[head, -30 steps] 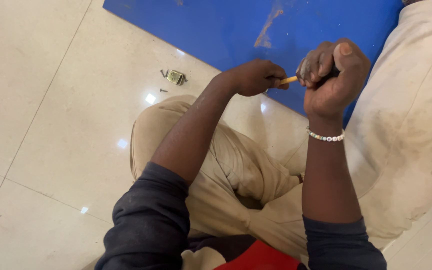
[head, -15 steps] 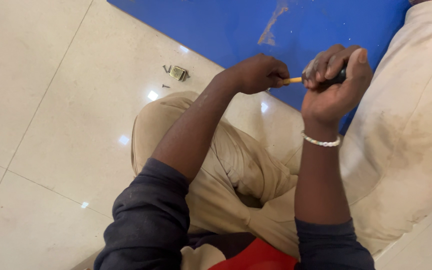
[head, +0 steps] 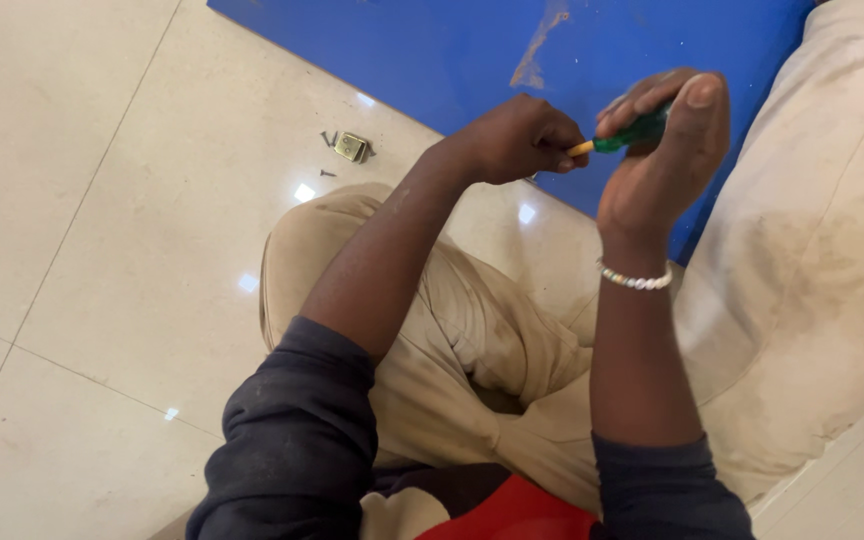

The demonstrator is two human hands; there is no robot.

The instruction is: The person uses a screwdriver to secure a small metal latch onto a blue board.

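Head view looks down on a person seated on a pale glossy tiled floor [head: 82, 200], both hands raised over the near edge of a flat blue board [head: 452, 50]. The right hand [head: 664, 150] is curled tight round the green plastic handle of a small screwdriver-like tool [head: 632, 132], thumb pointing up, so most of the handle is hidden inside the fist. The tool's long axis runs nearly level from right to left, and its yellowish end [head: 580, 149] points straight at the left hand [head: 517, 140]. That hand is bunched, fingertips pinched together right at the yellowish end; whether they grip the tip itself or some small part on it cannot be made out. A white beaded bracelet [head: 635, 281] circles the right wrist. On the floor, just off the board's near edge, lie a small brass-coloured metal fitting [head: 352, 147] and a few dark screws [head: 328, 140].
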